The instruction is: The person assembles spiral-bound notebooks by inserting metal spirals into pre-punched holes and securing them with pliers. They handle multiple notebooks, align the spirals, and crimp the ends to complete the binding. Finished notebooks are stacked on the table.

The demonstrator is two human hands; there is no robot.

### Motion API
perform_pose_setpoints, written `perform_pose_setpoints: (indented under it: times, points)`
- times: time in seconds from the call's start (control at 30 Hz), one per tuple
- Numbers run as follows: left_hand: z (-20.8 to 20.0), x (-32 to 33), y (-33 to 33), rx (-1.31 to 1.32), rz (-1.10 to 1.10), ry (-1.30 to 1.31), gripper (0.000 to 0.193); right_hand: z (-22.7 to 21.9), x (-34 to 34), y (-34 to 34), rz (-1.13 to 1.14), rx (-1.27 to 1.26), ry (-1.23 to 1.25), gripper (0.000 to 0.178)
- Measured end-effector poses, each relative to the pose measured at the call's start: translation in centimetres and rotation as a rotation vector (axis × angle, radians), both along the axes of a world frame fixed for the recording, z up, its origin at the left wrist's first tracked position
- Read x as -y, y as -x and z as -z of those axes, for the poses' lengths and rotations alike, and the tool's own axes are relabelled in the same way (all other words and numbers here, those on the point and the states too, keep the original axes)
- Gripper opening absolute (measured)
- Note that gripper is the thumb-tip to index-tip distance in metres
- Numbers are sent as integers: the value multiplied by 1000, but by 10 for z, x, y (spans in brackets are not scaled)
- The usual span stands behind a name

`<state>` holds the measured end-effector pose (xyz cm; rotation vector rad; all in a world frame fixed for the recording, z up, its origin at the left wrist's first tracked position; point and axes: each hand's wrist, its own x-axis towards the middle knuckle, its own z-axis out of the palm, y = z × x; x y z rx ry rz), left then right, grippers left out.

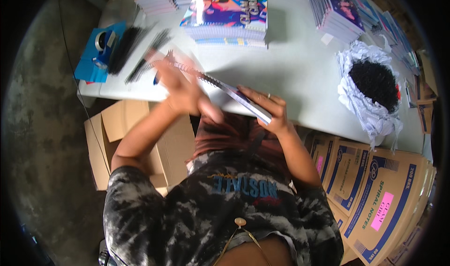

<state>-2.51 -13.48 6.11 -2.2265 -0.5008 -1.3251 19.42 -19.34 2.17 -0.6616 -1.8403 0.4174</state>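
My right hand [273, 107] is closed round a thin notebook [247, 105], held edge-on and tilted above the near edge of the table. A dark spiral coil [211, 80] runs along the notebook's upper left end, and a loose length of it stretches out to the left. Beside that loose length is my left hand [177, 87], smeared by motion. Its thumb shows apart from the rest, but whether the fingers grip the coil is too blurred to tell.
A stack of spiral notebooks [225, 25] stands ahead on the white table [293, 78]. Black coils [125, 50] lie left, by a blue tape dispenser [104, 48]. At right, white wrapping [347, 88] holds a black tangled heap [375, 85]. Cardboard boxes [347, 172] stand below; an open carton [124, 123] is left.
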Motion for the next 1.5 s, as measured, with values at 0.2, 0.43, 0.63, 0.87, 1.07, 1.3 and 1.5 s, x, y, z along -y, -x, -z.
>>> perform_pose_setpoints:
  times: [0.2,0.43,0.63,0.87,1.07,1.3,1.5]
  points:
    - [58,38,-2,-536,116,213,112,-1,-3,2,66,0,16,42]
    - [47,25,-8,-74,-11,188,110,-4,2,19,18,41,-34,46]
    - [-36,0,-20,226,-68,195,96,2,3,26,8,-11,52,51]
    - [-49,5,-25,-127,-30,436,30,-9,4,23,-98,-327,435,25]
    - [-49,-18,-51,54,31,759,40,-9,1,16,-113,-429,613,23]
    - [-68,-27,-45,96,-99,-76,73,-13,-2,10,32,-243,398,28]
    - [62,19,-25,-188,100,186,105,-3,3,18,30,-265,330,35]
